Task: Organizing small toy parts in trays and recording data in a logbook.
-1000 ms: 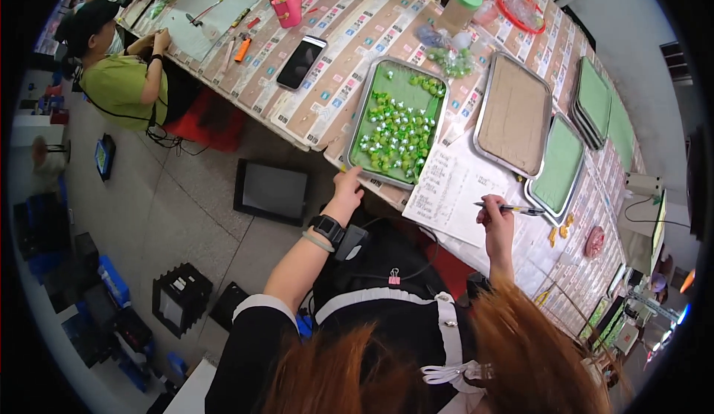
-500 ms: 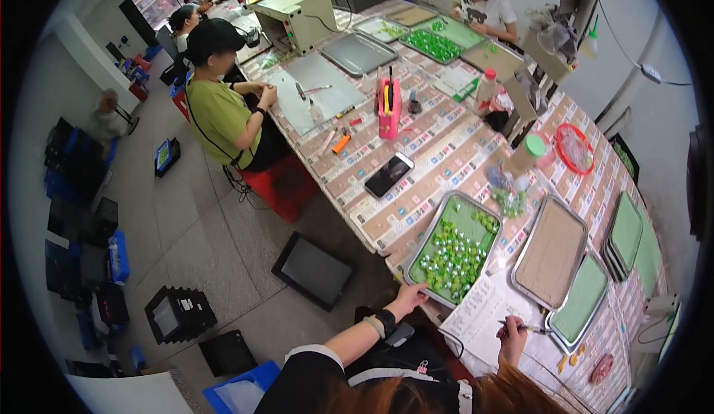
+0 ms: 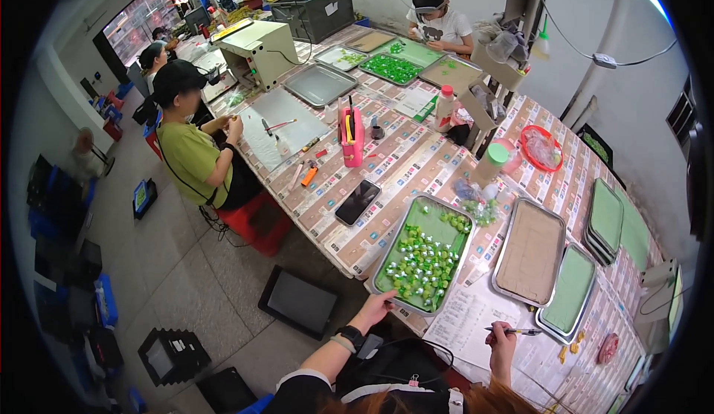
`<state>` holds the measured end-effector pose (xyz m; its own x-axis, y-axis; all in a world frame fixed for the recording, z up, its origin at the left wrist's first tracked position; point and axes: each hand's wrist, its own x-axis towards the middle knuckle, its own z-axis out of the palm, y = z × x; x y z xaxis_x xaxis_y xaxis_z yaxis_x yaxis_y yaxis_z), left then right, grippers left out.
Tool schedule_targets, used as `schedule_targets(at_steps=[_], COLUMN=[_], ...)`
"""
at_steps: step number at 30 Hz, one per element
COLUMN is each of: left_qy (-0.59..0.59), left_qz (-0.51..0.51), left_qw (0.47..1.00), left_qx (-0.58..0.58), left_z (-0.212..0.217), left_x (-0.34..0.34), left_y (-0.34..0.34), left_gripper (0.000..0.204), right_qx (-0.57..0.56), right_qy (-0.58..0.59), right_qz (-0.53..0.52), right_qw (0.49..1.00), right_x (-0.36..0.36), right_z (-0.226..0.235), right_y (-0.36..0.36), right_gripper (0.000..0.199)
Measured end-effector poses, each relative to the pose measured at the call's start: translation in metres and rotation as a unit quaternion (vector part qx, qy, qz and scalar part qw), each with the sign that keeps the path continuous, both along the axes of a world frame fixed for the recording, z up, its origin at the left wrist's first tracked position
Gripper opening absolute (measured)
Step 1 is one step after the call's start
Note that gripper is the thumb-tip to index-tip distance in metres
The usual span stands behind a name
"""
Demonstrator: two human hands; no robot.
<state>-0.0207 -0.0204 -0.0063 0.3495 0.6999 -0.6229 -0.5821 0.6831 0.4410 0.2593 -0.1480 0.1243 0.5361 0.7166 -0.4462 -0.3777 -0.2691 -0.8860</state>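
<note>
My left hand (image 3: 377, 308) grips the near-left corner of a metal tray (image 3: 427, 216) with a green lining. Many small green pieces with shiny silvery spots (image 3: 422, 265) lie scattered in it. To the right, my right hand (image 3: 503, 343) is closed around a dark pen (image 3: 522, 331), which lies nearly level above the papers. Sheets with handwriting (image 3: 476, 311) rest between the tray and that hand, partly under the tray's near edge. A brown-lined tray (image 3: 529, 250) and a green-lined tray (image 3: 571, 293) are beside the papers.
A phone (image 3: 358, 203), a pink pen holder (image 3: 352, 137), a green-lidded jar (image 3: 491, 163) and a red basket (image 3: 541, 149) stand farther up the table. Stacked green trays (image 3: 605, 221) lie at the right. A co-worker in a green shirt (image 3: 190, 150) sits at left; black crates (image 3: 175, 356) are on the floor.
The whole view has shifted, so the table appears farther left and more of the back of the room shows. My left hand keeps its grip on the tray; the pen now lies flatter.
</note>
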Motion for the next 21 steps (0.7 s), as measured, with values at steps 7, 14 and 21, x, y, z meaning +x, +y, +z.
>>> schedule_targets(at_steps=[7,14,21], left_qy=[-0.004,0.044,0.034], left_qz=[0.025,0.117,0.258], left_qw=[1.000,0.990,0.958], left_qx=[-0.011,-0.058,-0.118], left_z=[0.041,0.035,-0.016], left_x=[-0.081,-0.206,-0.292], left_y=[-0.028,-0.114,-0.232], left_gripper=[0.018,0.021,0.019], right_qx=[0.015,-0.009,-0.023], right_qy=[0.010,-0.001,-0.052], right_qz=[0.009,0.115,0.273], right_qw=[1.000,0.993,0.960], right_x=[-0.007,-0.046,-0.124], right_z=[-0.004,-0.008,0.003], right_y=[0.004,0.029,0.063], right_gripper=[0.009,0.011,0.017])
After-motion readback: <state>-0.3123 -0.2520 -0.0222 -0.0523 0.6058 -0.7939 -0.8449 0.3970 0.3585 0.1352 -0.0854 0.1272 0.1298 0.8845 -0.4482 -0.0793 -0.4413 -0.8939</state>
